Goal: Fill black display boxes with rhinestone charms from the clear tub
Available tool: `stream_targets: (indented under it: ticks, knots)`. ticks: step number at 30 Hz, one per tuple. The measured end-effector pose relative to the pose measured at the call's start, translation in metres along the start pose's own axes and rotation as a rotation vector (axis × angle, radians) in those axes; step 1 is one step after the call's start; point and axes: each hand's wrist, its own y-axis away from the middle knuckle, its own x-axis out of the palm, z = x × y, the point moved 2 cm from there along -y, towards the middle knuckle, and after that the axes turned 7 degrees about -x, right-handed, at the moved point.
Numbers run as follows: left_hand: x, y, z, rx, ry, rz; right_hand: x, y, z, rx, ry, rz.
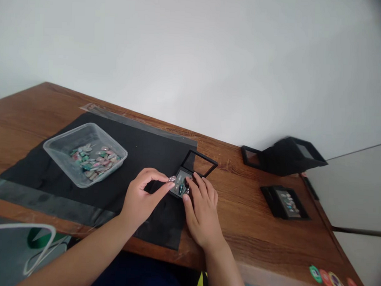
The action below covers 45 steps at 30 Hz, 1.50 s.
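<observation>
Head view: small glossy piece [171, 179] pinched between thumb and forefinger of the left hand [141, 197], just at the left edge of the open black case [183, 174], with the case bed to the right of those fingertips. Case near the middle of the black mat's [146, 158] right edge, lid [205, 156] leaning out past it. Right hand [203, 212] nearer the case, fingers loosely spread along its right side. Cannot tell whether gripping or merely touching. Hard to make out: long axis and height of the pinched piece; case contents partly hidden by right fingers.
</observation>
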Motion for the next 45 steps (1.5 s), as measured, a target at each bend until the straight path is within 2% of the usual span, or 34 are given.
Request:
stream_targets:
  ticks: [7, 11, 14, 19, 26, 31, 34, 39, 45]
  knots:
    - [0.000, 0.000, 0.002, -0.016, -0.019, 0.016, -0.002, 0.004, -0.002, 0.022, -0.006, -0.044]
    - [0.000, 0.001, 0.003, -0.037, 0.011, -0.028, -0.003, 0.006, -0.002, 0.072, 0.004, -0.062]
    - [-0.001, 0.001, 0.004, -0.062, 0.013, -0.063, -0.003, 0.006, -0.003, 0.084, 0.015, -0.056]
    - [0.001, 0.001, 0.006, -0.069, 0.052, -0.049, -0.002, 0.004, -0.002, 0.071, 0.021, -0.036]
    - [0.003, 0.003, -0.002, 0.072, -0.005, -0.006, -0.003, 0.003, -0.001, 0.082, 0.022, -0.037]
    - [0.005, 0.003, -0.003, 0.055, -0.024, 0.045, -0.004, 0.004, -0.003, 0.076, 0.004, -0.064]
    - [0.005, 0.003, -0.006, 0.106, -0.029, 0.062, -0.006, 0.005, -0.003, 0.066, -0.043, -0.090]
    - [0.008, 0.004, -0.016, 0.302, -0.046, 0.141, -0.016, 0.006, 0.000, -0.020, -0.170, -0.187]
    - [0.009, 0.005, -0.016, 0.303, -0.016, 0.197, -0.020, 0.003, 0.003, -0.104, -0.271, -0.243]
